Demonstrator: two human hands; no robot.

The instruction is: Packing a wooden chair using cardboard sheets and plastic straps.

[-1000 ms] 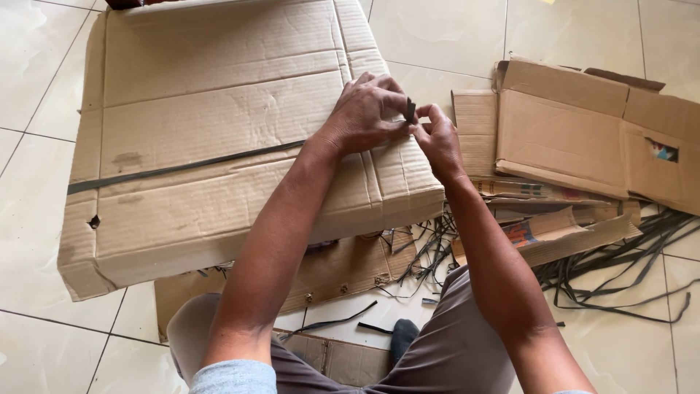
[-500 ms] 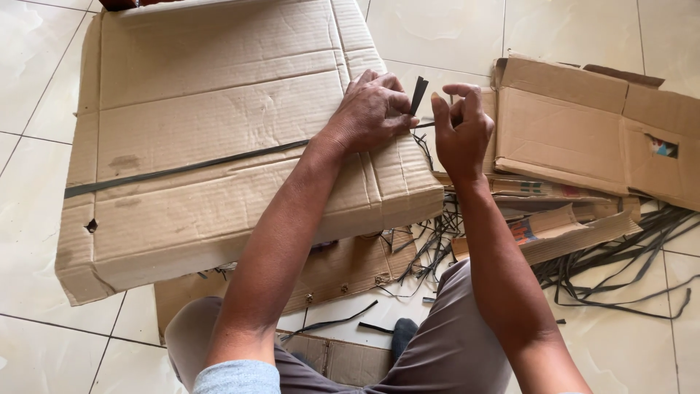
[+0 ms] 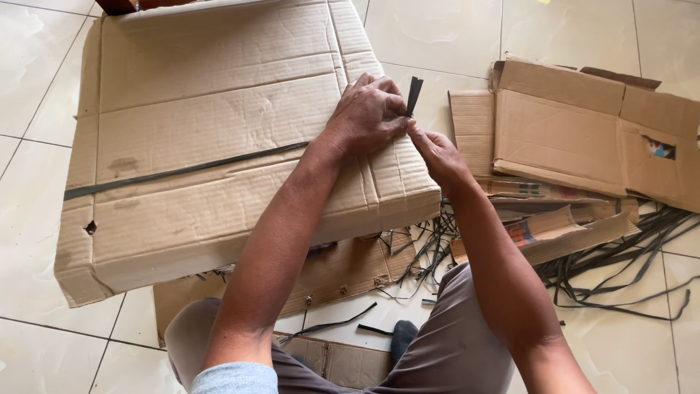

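Head view: strap end (image 3: 414, 93) pinched btwn fingers (image 3: 397, 109).

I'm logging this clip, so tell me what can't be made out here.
Head view:
- Strap: its right part hidden under the left hand; only the end shows.
- Right hand: fingertips hidden behind the left hand.
- Flattened box: far edge cut off by the frame top.

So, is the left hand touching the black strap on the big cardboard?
Touching. The head view shows the left hand pinching the black strap at the edge of the flattened cardboard box.
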